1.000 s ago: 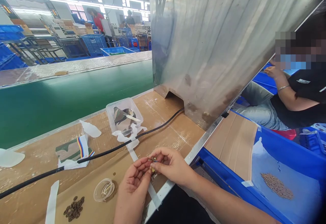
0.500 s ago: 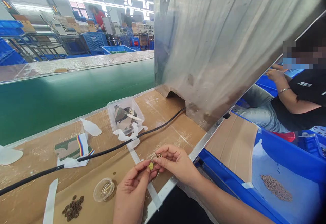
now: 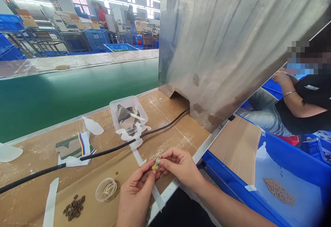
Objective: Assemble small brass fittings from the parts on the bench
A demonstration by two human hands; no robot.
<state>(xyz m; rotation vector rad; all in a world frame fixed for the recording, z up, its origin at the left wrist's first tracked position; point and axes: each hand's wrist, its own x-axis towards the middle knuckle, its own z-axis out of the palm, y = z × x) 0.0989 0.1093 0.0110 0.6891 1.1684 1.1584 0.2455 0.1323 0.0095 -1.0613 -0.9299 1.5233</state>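
Note:
Above the cardboard-covered table's near edge, my left hand (image 3: 139,189) pinches a small yellow piece (image 3: 155,166) between thumb and forefinger. My right hand (image 3: 178,166) meets it from the right, fingertips closed on the same small piece, where a bit of blue and something pale show. The exact shape of the piece is too small to tell. To the left of my hands stands a round clear cup (image 3: 106,189) with thin pale items inside. Farther left lies a pile of small dark brown rings (image 3: 74,208).
A black cable (image 3: 108,151) crosses the table. Behind it are a clear square tub (image 3: 129,114) and a camouflage cloth piece (image 3: 68,148). A tall metal panel (image 3: 222,48) rises at right. Beyond it, a blue bin (image 3: 307,175) holds small brown pieces; a person sits near it.
My left hand has moved slightly up and right, bringing the yellow piece against my right fingertips. The brown cluster at my right fingertips no longer shows; blue and pale bits show there now.

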